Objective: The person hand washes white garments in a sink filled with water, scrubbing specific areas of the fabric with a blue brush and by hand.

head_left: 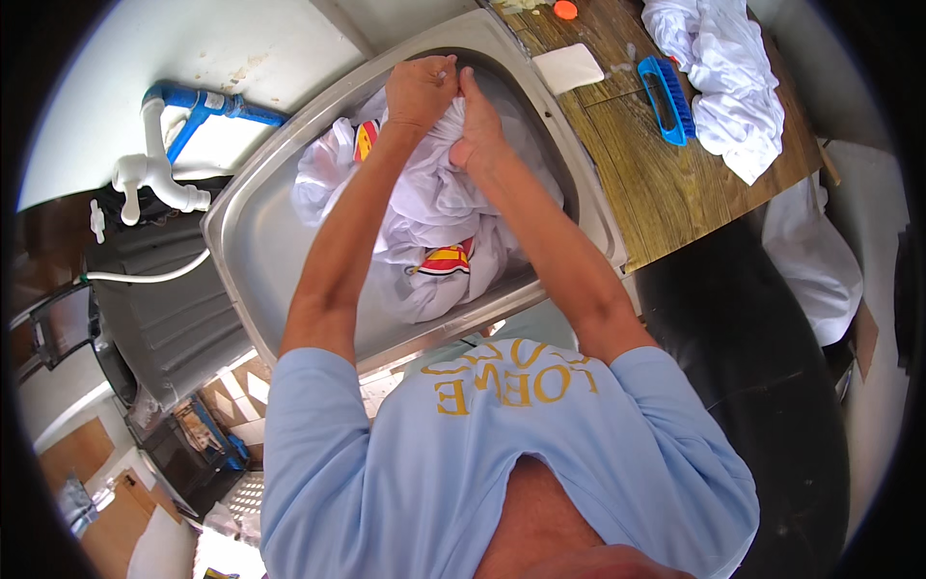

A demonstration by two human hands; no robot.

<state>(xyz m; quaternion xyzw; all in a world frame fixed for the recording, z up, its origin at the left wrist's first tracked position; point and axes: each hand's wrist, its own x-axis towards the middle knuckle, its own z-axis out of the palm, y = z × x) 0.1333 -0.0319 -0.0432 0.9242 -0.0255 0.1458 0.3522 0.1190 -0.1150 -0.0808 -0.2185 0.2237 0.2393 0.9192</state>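
A wet white garment with red and yellow patches lies bunched in the stainless steel sink. Near the sink's far rim, my left hand is closed in a fist on a gathered part of it. Just to the right, my right hand has its fingers curled round the same cloth, thumb pointing up. The two hands are close together, and fabric runs down from between them into the heap. Some fingertips are hidden by the cloth and hands.
Right of the sink, a wooden counter holds a blue scrub brush, a white square piece, an orange cap and a pile of white cloth. A white plastic tap with blue pipe stands at the left.
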